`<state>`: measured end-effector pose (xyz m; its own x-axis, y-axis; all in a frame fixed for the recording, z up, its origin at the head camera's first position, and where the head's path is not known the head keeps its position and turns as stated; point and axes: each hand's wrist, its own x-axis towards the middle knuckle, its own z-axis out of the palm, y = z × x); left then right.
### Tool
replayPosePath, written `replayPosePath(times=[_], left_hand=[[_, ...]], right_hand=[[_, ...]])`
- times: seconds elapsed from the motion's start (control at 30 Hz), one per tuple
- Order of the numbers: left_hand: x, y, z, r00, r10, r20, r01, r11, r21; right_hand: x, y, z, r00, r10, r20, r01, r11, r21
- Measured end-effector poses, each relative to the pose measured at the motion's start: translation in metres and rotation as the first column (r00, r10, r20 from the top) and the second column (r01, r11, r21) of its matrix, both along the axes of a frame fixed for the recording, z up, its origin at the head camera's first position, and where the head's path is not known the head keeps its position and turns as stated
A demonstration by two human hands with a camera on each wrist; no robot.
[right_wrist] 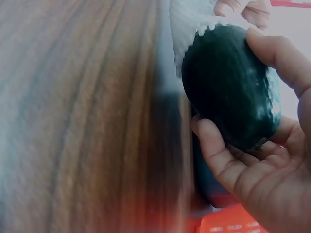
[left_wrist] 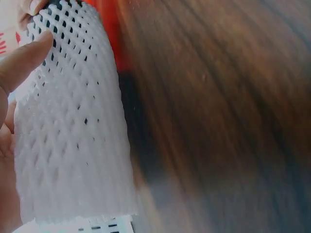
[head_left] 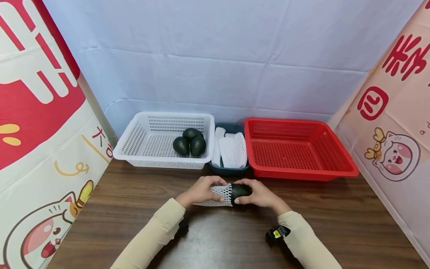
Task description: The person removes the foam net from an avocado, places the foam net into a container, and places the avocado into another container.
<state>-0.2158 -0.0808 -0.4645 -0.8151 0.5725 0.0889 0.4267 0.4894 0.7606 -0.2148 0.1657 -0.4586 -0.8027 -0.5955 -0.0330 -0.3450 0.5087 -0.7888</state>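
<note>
Both hands work over the front middle of the table. My right hand [head_left: 258, 193] grips a dark green avocado [right_wrist: 227, 82] with thumb and fingers on opposite sides, and its rounded end faces the palm. A white foam net sleeve [left_wrist: 77, 131] covers the avocado's left end; its mesh is stretched at that end and hangs flat and slack at the other. My left hand [head_left: 203, 191] holds this sleeve, thumb on the near face and fingers behind. In the right wrist view the sleeve's toothed edge lies across the avocado, leaving most of the fruit bare.
A white basket [head_left: 131, 153] at the back left holds three avocados [head_left: 192, 142]. Beside it, a dark blue bin [head_left: 230, 171] contains several foam net sleeves [head_left: 229, 151]. The red basket [head_left: 302, 173] stands at the back right, close against the bin. Printed cloth hangs along both sides.
</note>
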Motion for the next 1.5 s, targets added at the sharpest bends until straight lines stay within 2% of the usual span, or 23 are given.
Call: replayPosePath(times=[0.03,0.17,0.2,0.27,0.6,0.67,0.9,0.97,1.03,1.23,1.37,1.5], left_hand=[[0.0,-0.002,0.001,1.0,0.002,-0.001,-0.002,1.0,0.002],[-0.001,-0.009,0.003,1.0,0.006,-0.018,-0.006,1.0,0.004],[-0.001,-0.011,0.003,1.0,0.006,-0.019,-0.006,1.0,0.007],[-0.002,-0.016,0.002,1.0,0.008,-0.02,-0.008,1.0,0.013],[-0.004,-0.037,-0.003,0.998,0.063,0.019,-0.063,0.998,0.007],[-0.004,-0.039,-0.004,0.997,0.072,0.034,-0.072,0.997,0.006],[-0.002,-0.039,-0.005,0.996,0.076,0.056,-0.077,0.997,0.021],[-0.003,-0.039,-0.005,0.996,0.078,0.049,-0.079,0.997,0.021],[-0.003,-0.04,-0.006,0.996,0.082,0.041,-0.083,0.996,0.019],[-0.002,-0.041,-0.002,0.994,0.107,0.015,-0.107,0.994,0.028],[-0.002,-0.036,0.004,0.992,0.124,-0.011,-0.124,0.991,0.052],[-0.002,-0.029,0.009,0.984,0.17,-0.059,-0.164,0.983,0.085]], right_hand=[[0.003,0.0,0.007,1.0,-0.005,-0.01,0.005,1.0,-0.003],[0.002,0.004,0.009,0.999,-0.028,-0.016,0.028,1.0,-0.008],[0.001,0.006,0.009,0.999,-0.033,-0.016,0.033,0.999,-0.006],[-0.005,0.012,-0.001,0.999,-0.039,-0.017,0.039,0.999,-0.004],[-0.004,0.03,0.002,0.995,-0.102,-0.012,0.102,0.995,0.001],[-0.002,0.029,0.005,0.994,-0.106,-0.011,0.106,0.994,0.0],[0.013,0.02,0.037,0.996,-0.089,-0.001,0.089,0.996,0.003],[0.013,0.02,0.038,0.996,-0.092,0.002,0.092,0.996,0.008],[0.011,0.02,0.034,0.996,-0.091,-0.001,0.091,0.996,0.006],[-0.002,0.028,0.005,0.994,-0.104,-0.024,0.104,0.995,-0.002],[-0.001,0.036,-0.001,0.99,-0.129,-0.048,0.129,0.992,-0.008],[0.002,0.041,-0.001,0.986,-0.158,-0.05,0.158,0.987,-0.014]])
